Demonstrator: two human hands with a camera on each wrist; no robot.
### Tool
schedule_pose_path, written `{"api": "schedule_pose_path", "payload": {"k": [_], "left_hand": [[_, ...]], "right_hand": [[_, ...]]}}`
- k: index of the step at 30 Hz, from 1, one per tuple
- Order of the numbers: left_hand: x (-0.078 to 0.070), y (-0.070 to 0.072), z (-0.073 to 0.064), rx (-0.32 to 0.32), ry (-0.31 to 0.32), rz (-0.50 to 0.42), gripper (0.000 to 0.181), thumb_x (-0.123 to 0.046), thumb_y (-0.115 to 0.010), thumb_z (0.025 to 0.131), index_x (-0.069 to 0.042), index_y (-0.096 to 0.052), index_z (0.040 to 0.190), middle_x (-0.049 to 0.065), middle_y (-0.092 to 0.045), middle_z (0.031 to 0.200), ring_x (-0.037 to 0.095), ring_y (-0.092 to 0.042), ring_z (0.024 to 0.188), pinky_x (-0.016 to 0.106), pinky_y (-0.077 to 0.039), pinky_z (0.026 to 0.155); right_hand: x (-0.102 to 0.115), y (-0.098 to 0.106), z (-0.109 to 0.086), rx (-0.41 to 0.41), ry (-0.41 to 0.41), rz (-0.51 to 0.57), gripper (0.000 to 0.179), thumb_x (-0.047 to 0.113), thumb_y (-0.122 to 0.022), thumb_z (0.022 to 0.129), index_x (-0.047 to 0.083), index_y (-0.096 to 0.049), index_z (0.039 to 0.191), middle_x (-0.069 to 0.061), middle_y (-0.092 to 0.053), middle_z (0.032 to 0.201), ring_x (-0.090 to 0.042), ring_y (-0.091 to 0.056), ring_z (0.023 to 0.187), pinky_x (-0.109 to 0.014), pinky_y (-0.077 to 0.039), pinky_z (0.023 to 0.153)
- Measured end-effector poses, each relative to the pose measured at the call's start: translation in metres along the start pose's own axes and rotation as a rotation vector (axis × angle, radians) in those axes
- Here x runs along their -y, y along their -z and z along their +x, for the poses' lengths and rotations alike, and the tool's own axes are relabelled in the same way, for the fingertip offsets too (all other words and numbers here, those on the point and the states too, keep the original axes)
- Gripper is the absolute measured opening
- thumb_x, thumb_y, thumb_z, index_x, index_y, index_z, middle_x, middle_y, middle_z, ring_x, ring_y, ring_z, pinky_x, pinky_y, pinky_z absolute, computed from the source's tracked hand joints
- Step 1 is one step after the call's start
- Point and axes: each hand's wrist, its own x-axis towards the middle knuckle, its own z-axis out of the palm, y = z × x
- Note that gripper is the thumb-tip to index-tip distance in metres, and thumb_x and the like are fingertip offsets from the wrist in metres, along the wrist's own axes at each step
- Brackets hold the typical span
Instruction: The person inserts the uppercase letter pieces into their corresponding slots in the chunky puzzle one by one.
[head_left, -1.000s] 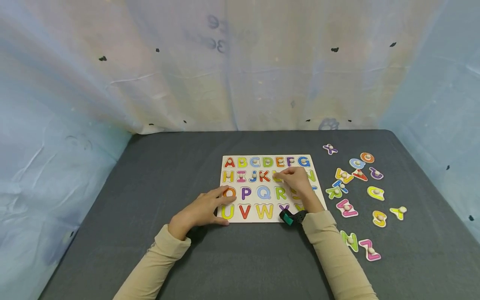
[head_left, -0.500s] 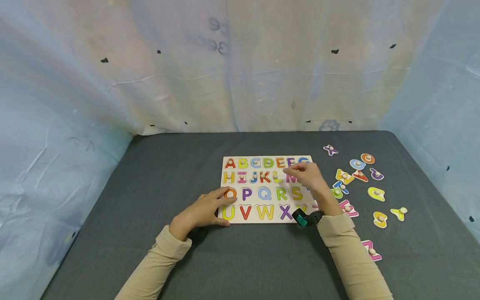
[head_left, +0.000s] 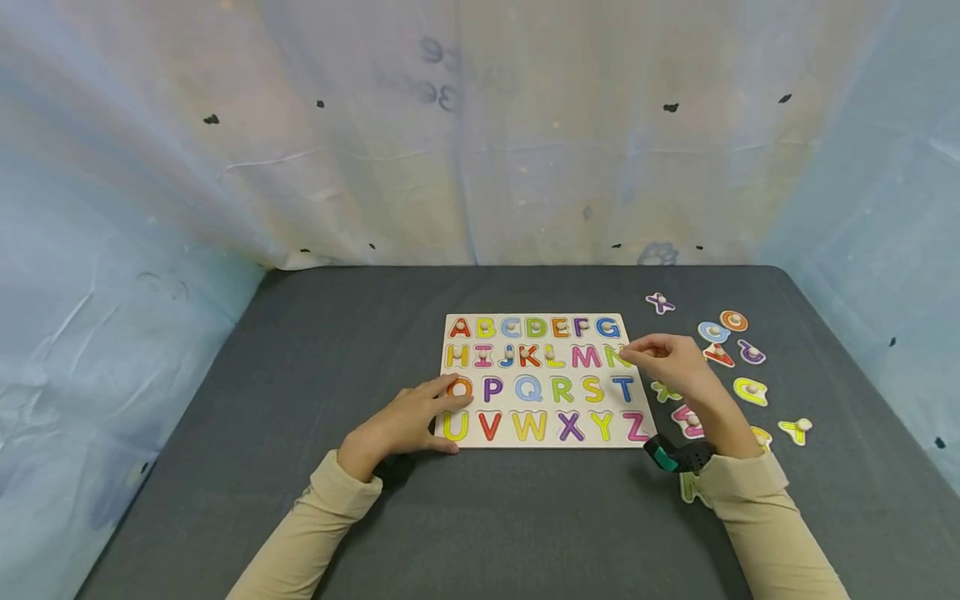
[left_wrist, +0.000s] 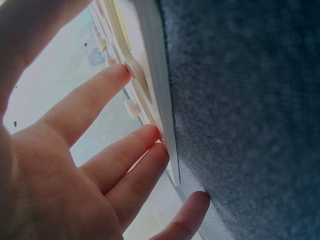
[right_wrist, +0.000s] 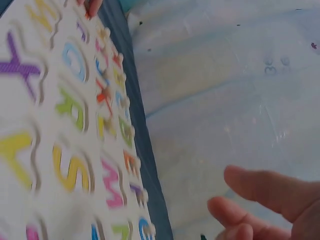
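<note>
A white alphabet puzzle board [head_left: 507, 404] lies on the dark cloth. Knobbed letters fill its A to L places; the yellow L piece [head_left: 554, 357] sits in its slot. From M onward the visible letters carry no knobs. My left hand [head_left: 401, 425] rests on the board's left edge, fingers extended over the O and U; in the left wrist view its fingertips [left_wrist: 120, 71] touch the face and edge. Over the board's right edge beside the N [head_left: 613, 357] hovers my right hand [head_left: 671, 367], holding nothing, thumb and forefinger apart in the right wrist view.
Loose knobbed letters lie right of the board, among them a purple X [head_left: 660, 303], an orange O [head_left: 733, 321], a red A [head_left: 718, 355] and a yellow Y [head_left: 796, 431]. My right forearm covers some of them. Plastic sheeting [head_left: 525, 167] stands behind the table.
My right hand has let go of the yellow L piece, now seated in its slot, and moved right across the board to its right edge. My left hand has stayed put.
</note>
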Motion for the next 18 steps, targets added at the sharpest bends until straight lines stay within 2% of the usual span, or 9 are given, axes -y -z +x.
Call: {"api": "schedule_pose_path", "payload": {"k": [3,10,15,18], "left_hand": [[0.000,0.000,0.000,-0.001,-0.001,-0.002,0.073,-0.037,-0.079,0.078,-0.019,-0.050,0.142,0.016,-0.031,0.158,0.037,-0.035,0.144,0.058,-0.033,0.111],[0.001,-0.001,0.000,0.002,-0.001,0.000,0.073,-0.038,-0.079,0.078,-0.019,-0.049,0.142,0.016,-0.030,0.158,0.037,-0.034,0.144,0.059,-0.032,0.111],[0.000,-0.001,0.000,-0.001,0.000,-0.003,0.073,-0.038,-0.079,0.077,-0.019,-0.050,0.142,0.016,-0.030,0.158,0.037,-0.035,0.144,0.059,-0.032,0.110],[0.000,0.000,0.000,-0.004,-0.001,-0.003,0.073,-0.037,-0.079,0.077,-0.019,-0.050,0.142,0.016,-0.030,0.158,0.037,-0.035,0.144,0.059,-0.032,0.110]], "right_hand": [[-0.009,0.009,-0.006,0.033,0.035,-0.012,0.040,0.030,-0.064,0.093,-0.004,-0.065,0.113,0.004,-0.053,0.069,-0.011,-0.044,0.059,-0.027,-0.040,0.054],[-0.028,0.024,-0.016,0.095,0.112,-0.056,0.035,0.021,-0.066,0.091,-0.006,-0.066,0.114,0.000,-0.056,0.076,-0.007,-0.046,0.061,-0.024,-0.042,0.055],[-0.046,0.034,-0.018,0.151,0.276,-0.067,0.027,0.011,-0.065,0.090,-0.008,-0.067,0.109,0.011,-0.063,0.068,-0.001,-0.048,0.056,-0.022,-0.041,0.053],[-0.056,0.041,-0.017,0.208,0.355,-0.060,0.024,0.006,-0.063,0.090,-0.010,-0.066,0.108,0.016,-0.070,0.074,0.000,-0.057,0.061,-0.022,-0.044,0.056]]}}
